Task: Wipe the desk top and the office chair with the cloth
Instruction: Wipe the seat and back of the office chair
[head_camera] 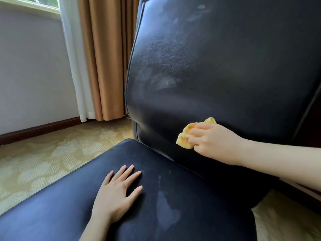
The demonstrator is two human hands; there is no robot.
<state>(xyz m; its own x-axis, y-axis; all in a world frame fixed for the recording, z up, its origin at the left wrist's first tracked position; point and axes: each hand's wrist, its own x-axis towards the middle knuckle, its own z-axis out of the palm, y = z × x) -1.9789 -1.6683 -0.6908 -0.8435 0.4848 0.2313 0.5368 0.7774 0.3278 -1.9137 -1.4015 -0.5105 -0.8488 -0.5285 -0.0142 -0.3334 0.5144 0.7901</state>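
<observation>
A black leather office chair fills the view, its backrest [217, 66] rising on the right and its seat [60, 206] spreading across the bottom. Pale smears and damp patches mark both surfaces. My right hand [213, 140] presses a bunched yellow cloth [185, 137] against the lower part of the backrest, just above the seat. My left hand [118, 193] lies flat on the seat, palm down, fingers spread, holding nothing. The desk is out of view.
Patterned beige carpet [43, 162] covers the floor left of the chair. A grey wall with a dark wooden skirting [38, 129] stands behind it, below a window. White and tan curtains [97, 58] hang to the floor beside the backrest's left edge.
</observation>
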